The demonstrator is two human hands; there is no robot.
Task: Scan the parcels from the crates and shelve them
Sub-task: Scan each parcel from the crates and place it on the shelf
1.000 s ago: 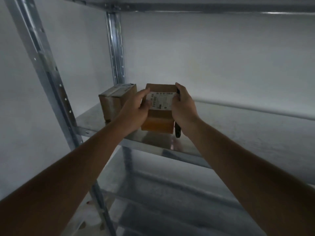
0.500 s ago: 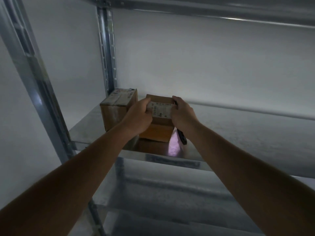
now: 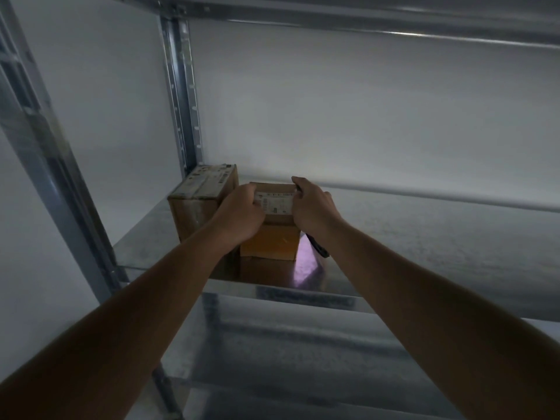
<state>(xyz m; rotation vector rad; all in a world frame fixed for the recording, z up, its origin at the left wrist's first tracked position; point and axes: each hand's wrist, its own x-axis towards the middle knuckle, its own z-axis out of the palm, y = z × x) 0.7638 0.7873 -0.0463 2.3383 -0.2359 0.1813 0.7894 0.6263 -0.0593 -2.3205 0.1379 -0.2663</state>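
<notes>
A small brown cardboard parcel (image 3: 269, 241) with a white barcode label on top sits on the metal shelf (image 3: 424, 244). My left hand (image 3: 242, 210) grips its left top edge. My right hand (image 3: 312, 207) grips its right top edge and also holds a dark scanner (image 3: 318, 248), whose end sticks out below the palm and casts a purple glow on the shelf. A second brown parcel (image 3: 200, 204) with a label stands just left of it, against the back corner.
A steel upright (image 3: 181, 95) rises at the back left and another (image 3: 51, 165) at the front left. A shelf board (image 3: 363, 22) spans overhead. Lower shelves (image 3: 288, 344) lie beneath. The white wall closes the back.
Both hands have carried the parcel forward and down onto the shelf, beside the first parcel. The view has moved closer and tilted down.
</notes>
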